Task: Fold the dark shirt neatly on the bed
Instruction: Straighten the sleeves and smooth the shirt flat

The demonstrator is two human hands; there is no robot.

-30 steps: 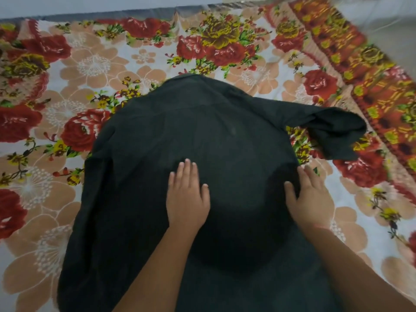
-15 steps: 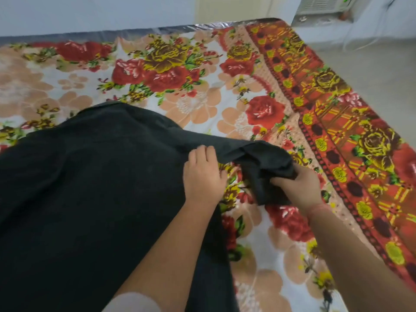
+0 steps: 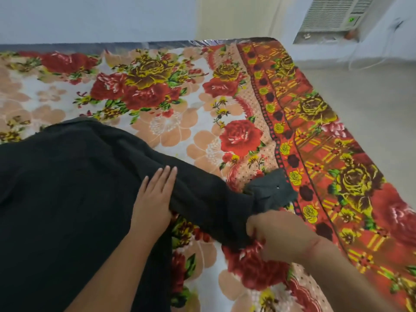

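Observation:
The dark shirt (image 3: pixel 67 188) lies spread on the flowered bed cover (image 3: pixel 171 91), filling the left half of the view. Its right sleeve (image 3: pixel 213 197) stretches out to the right, and the cuff (image 3: pixel 273 191) with a small button reaches the red border. My left hand (image 3: pixel 154 199) presses flat, fingers together, on the shirt where the sleeve joins the body. My right hand (image 3: pixel 279 235) pinches the sleeve's lower edge close to the cuff. The shirt's left side is cut off by the frame.
The bed's right edge with the red and yellow border (image 3: pixel 337 165) drops to a pale floor (image 3: pixel 371 97). A white cooler unit (image 3: pixel 331 16) with cables stands by the far wall. Flowered cover shows beyond the shirt's collar.
The view swung right, away from the shirt's body. My left hand moved to the sleeve's base, my right hand took the bunched sleeve and drew it out straight toward the bed's edge.

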